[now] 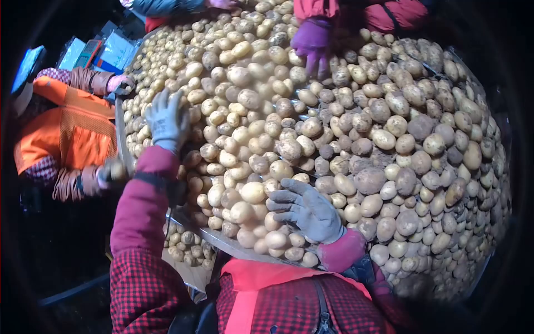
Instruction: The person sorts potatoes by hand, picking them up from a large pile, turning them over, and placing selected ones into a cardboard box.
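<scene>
The left hand [165,121] spreads gloved fingers over potatoes [253,192], its back's print [160,123] illegible; the right hand [312,214], fingers parted, has potatoes beside its fingertips

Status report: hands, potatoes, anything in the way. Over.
Left hand open, over heaped potatoes. Right hand open, near metal rim. Co-worker's purple-gloved hand at far side, clear of both.

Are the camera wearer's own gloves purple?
No: the wearer's left hand and right hand are both gloved in grey, while a co-worker's hand across the potatoes is in purple.
</scene>
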`<state>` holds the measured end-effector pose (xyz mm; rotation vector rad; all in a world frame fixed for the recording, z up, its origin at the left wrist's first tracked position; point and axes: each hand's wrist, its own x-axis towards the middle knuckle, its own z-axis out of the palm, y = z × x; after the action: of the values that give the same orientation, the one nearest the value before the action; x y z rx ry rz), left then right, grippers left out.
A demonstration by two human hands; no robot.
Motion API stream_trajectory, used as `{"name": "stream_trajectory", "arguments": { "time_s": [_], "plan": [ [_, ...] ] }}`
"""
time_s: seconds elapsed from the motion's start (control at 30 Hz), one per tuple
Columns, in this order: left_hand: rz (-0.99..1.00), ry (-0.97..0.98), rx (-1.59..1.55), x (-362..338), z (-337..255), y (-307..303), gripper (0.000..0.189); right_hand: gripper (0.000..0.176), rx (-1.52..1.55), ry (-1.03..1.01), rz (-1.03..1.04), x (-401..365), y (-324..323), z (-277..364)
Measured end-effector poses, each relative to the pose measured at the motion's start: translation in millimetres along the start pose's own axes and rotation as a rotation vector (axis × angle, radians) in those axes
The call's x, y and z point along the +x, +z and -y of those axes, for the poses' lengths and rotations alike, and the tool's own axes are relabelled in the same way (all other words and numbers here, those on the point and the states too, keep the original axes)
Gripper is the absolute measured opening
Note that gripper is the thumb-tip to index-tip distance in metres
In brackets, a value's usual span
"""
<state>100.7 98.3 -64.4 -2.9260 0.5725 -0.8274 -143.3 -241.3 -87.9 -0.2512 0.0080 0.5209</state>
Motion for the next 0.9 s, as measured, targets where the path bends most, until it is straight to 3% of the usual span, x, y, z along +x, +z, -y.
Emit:
{"name": "stream_trajectory", "arguments": {
  "time_s": [0.03, 0.1, 0.17, 0.27, 0.37, 0.5, 0.6, 0.73, 0.83, 0.87, 0.9],
  "plan": [
    [-0.104, 0.102, -0.089, 6.1, -16.7, -7.5, 0.044, 0.056, -0.003, -0.003, -0.018, -2.0, -0.4, -1.6],
    [0.169, 0.289, -0.334, 23.3, -65.6, -33.2, 0.041, 0.056, -0.014, 0.016, -0.048, -1.7, -0.6, -1.5],
    [0.57, 0.242, -0.323, 24.0, -103.4, -17.7, 0.037, 0.056, -0.011, 0.04, -0.082, -0.9, 1.6, -1.0],
    [0.518, 0.198, -0.211, 13.5, -115.8, -15.1, 0.031, 0.057, -0.03, -0.002, -0.047, -2.4, 0.7, -2.3],
    [0.427, 0.29, -0.335, -0.8, -102.1, -30.7, 0.033, 0.058, -0.072, 0.009, -0.075, -3.8, 3.2, -0.9],
    [0.448, 0.201, -0.483, -30.7, -97.3, -52.1, 0.028, 0.058, -0.139, 0.008, -0.083, -4.8, 3.5, 0.0],
    [0.374, 0.193, -0.456, -67.6, -90.6, -75.0, 0.034, 0.061, -0.118, 0.004, -0.045, -4.8, 6.0, -0.6],
    [0.363, 0.025, -0.372, -94.8, -56.8, -81.3, 0.042, 0.066, -0.135, 0.016, -0.084, -5.2, 16.4, 3.7],
    [0.286, -0.013, -0.553, -89.1, -70.5, -92.1, 0.044, 0.072, -0.093, 0.015, -0.112, -3.0, 22.6, 5.7],
    [0.203, 0.078, -0.606, -76.7, -91.7, -111.5, 0.043, 0.072, -0.087, -0.001, -0.107, -3.0, 23.7, 6.1],
    [0.292, 0.186, -0.727, -66.9, -103.9, -119.9, 0.047, 0.073, -0.081, -0.014, -0.104, -3.8, 25.2, 7.0]
  ]
}}
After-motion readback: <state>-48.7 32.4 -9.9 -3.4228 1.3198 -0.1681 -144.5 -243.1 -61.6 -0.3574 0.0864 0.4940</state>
